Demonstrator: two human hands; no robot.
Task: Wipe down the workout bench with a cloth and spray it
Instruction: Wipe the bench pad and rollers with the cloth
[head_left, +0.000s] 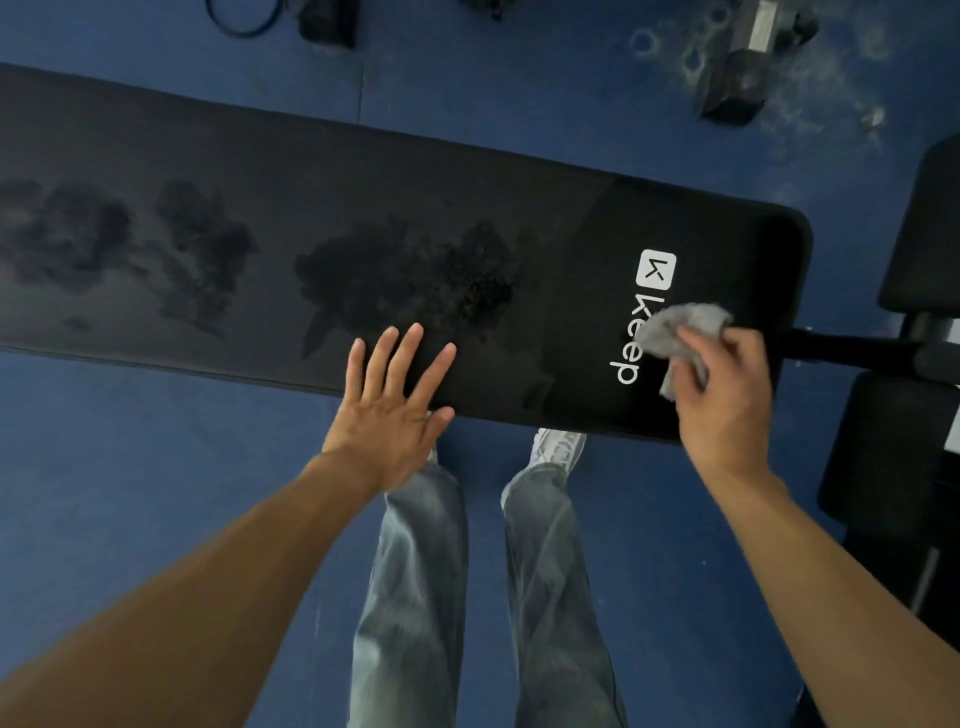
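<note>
Grey cloth sits bunched in your right hand, fingers pinching it against the bench pad near its right end. Your left hand braces flat at the near edge, fingers spread. Wiping looks underway; next, sweep left across the wet patches.

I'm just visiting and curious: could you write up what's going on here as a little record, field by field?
Activity: wiping a black workout bench
Right hand: fingers bunched around a grey cloth, pressed on the pad near the white "Keep" logo
Left hand: flat and open on the pad's near edge
Bench surface: dark wet-looking patches across the middle and left, not yet wiped
Floor: blue mat, a dumbbell beyond the bench
Spray bottle: not in view
</note>
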